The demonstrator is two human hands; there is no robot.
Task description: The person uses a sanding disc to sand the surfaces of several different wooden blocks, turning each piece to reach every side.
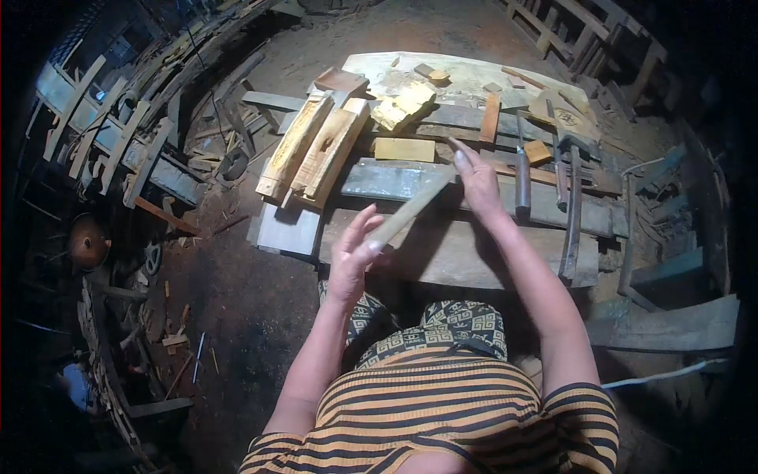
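A narrow, flat wooden strip slants between my two hands above the near part of the workbench. My left hand is closed round its lower end, thumb on top. At the upper end, my right hand pinches the strip between thumb and fingers. Just beyond it lies a yellow rectangular block, with a crumpled yellow piece behind. To the right of my right hand are a chisel with a dark handle and a long-handled hammer-like tool.
Notched wooden blocks stand at the bench's left side. The plank bench also bears a reddish wood piece and a second slim tool. Wood scraps litter the dirt floor at left; a rack of curved slats stands beyond.
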